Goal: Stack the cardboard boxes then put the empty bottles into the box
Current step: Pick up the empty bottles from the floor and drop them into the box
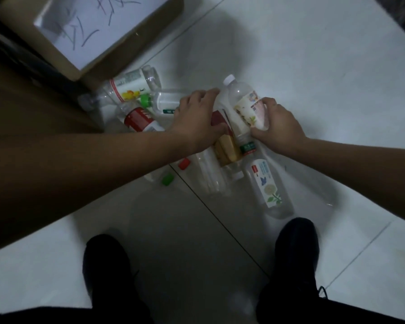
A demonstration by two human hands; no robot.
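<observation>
On the floor beside the cardboard box, a red-labelled bottle is grasped by the left grip and a white-capped bottle by the right grip, probably so that both are carried together.

A pale tiled floor fills the scene, crossed by a dark grout line running diagonally from the middle towards the near right. Two black shoes stand on it near the viewer, one on the left and one on the right, with dark trousers along the near edge. At the far left lies a white sheet with dark pen scrawl (unreadable).
</observation>
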